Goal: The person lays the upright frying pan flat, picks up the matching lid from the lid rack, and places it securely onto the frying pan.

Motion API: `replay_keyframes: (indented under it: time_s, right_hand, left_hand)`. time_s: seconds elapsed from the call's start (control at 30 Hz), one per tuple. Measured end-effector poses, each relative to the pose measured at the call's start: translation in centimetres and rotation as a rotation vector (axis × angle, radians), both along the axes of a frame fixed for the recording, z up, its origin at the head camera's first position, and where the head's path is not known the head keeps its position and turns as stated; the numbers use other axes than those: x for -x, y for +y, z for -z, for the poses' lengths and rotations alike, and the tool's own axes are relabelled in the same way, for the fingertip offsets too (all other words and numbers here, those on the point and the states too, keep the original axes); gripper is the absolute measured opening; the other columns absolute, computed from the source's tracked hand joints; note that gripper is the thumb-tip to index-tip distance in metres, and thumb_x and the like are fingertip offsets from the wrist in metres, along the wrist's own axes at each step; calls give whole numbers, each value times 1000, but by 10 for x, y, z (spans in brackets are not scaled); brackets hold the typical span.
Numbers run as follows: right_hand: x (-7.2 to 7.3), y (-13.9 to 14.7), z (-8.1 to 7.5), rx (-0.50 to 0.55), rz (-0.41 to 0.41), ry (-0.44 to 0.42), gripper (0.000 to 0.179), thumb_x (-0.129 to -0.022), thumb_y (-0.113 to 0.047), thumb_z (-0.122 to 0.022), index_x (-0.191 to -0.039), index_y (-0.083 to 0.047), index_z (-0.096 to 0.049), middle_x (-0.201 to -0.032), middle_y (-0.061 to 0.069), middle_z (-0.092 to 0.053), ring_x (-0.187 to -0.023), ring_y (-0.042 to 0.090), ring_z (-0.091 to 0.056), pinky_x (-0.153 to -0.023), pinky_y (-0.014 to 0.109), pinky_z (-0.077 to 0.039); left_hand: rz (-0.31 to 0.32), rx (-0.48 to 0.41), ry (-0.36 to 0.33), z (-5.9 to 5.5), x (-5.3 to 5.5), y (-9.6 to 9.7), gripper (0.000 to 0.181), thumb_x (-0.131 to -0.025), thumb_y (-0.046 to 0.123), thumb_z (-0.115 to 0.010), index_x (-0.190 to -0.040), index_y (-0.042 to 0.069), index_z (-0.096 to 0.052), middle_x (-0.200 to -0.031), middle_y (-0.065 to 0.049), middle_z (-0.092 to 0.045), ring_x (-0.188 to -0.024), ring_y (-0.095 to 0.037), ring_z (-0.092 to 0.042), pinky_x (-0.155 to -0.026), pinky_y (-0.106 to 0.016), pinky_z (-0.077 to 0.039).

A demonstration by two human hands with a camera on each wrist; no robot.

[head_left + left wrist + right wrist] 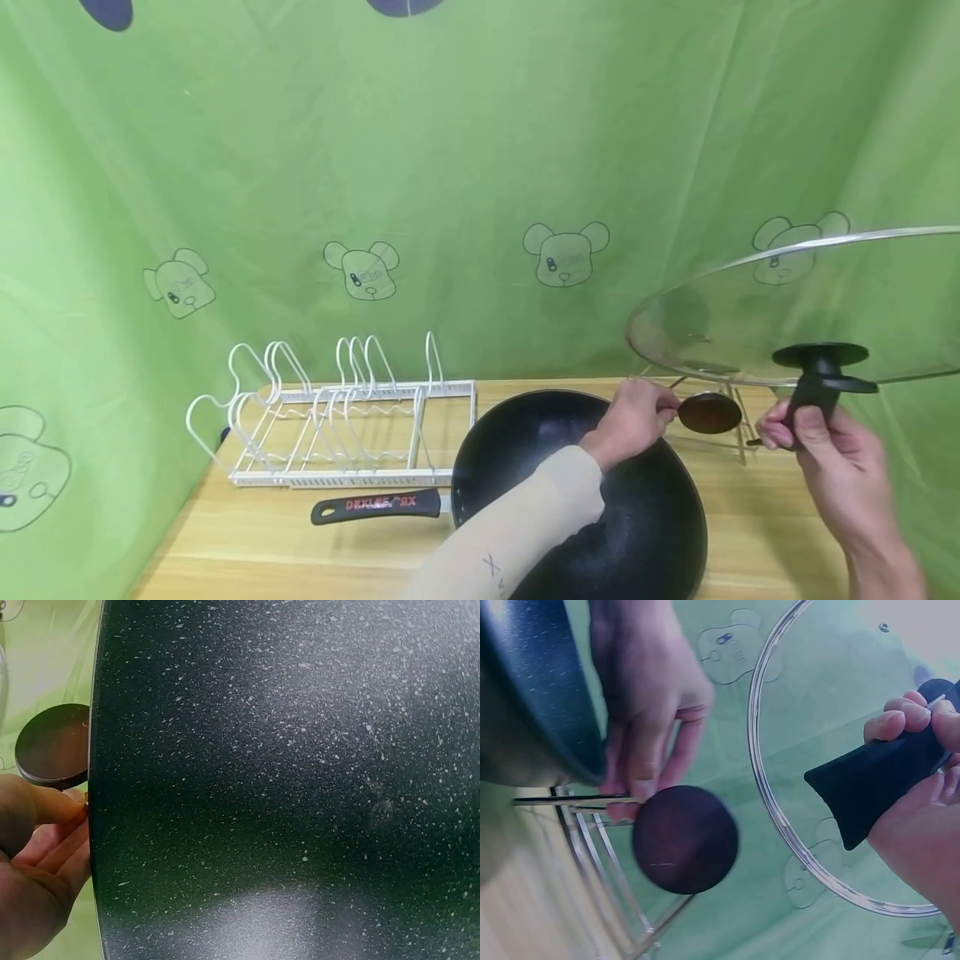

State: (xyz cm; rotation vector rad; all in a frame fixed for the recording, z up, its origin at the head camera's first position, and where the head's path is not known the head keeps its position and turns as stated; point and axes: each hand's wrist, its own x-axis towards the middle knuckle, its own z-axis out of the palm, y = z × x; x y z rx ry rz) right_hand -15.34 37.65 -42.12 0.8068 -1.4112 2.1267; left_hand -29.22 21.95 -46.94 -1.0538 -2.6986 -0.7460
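Note:
My right hand (843, 467) grips the black handle (813, 396) of a large clear glass lid (720, 312), holding it raised and tilted at the right. In the right wrist view, my right fingers wrap that handle, and the lid's metal rim curves beside it. My left hand (633, 421) reaches across a black wok (525, 442) and pinches a thin metal part of a wire stand (607, 862), just beside a round dark disc (685, 840). In the left wrist view, the speckled wok interior (285, 750) fills most of the picture; its rim partly hides the disc and fingertips.
A white wire rack (352, 479) with several upright loops stands on the wooden table (247, 542) at the left. The wok's black handle (375, 506) points left in front of it. A green curtain (465, 167) with printed bear heads hangs behind the table.

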Motion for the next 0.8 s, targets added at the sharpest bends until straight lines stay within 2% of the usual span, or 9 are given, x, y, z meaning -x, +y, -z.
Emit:
replay_keyframes:
  time_s: [0.23, 0.43, 0.53, 0.63, 0.8]
  right_hand:
    - [-6, -11, -11, 97, -92, 139, 32, -104, 16, -18, -102, 34, -44, -89, 25, -58, -80, 29, -53, -80, 33, -49]
    - [-9, -20, -17, 190, -90, 227, 29, -103, 19, -22, -95, 37, -44, -80, 28, -55, -71, 30, -50, -67, 34, -47]
    - [-9, -19, -16, 210, -112, 267, 28, -102, 20, -23, -95, 37, -43, -77, 28, -54, -69, 31, -49, -63, 34, -44]
    - [-8, -22, -18, 222, -107, 289, 30, -102, 19, -22, -92, 36, -45, -74, 26, -52, -66, 29, -46, -57, 32, -36]
    - [-9, -33, -23, 291, -149, 313, 31, -102, 17, -22, -89, 34, -44, -71, 24, -49, -64, 27, -39, -57, 32, -24]
  left_hand:
    - [-6, -3, 14, 0, 0, -8, 12, -93, 18, -77, -101, 27, -81, -91, 21, -73, -78, 12, -56, -72, -2, -40]
    - [46, -21, 13, -1, -1, -9, 14, -93, 14, -76, -102, 25, -80, -92, 20, -72, -78, 12, -54, -71, -1, -39]
    - [76, -28, -13, -3, -2, -11, 18, -93, 12, -73, -107, 22, -79, -96, 18, -73, -82, 12, -58, -73, 0, -40]
    - [94, -27, -50, -7, -5, -17, 21, -95, 12, -71, -113, 21, -78, -102, 16, -75, -87, 12, -62, -75, -1, -42]
    - [97, 6, -108, -16, -12, -32, 28, -97, 14, -70, -123, 21, -74, -111, 15, -73, -94, 9, -63, -78, -3, -43]
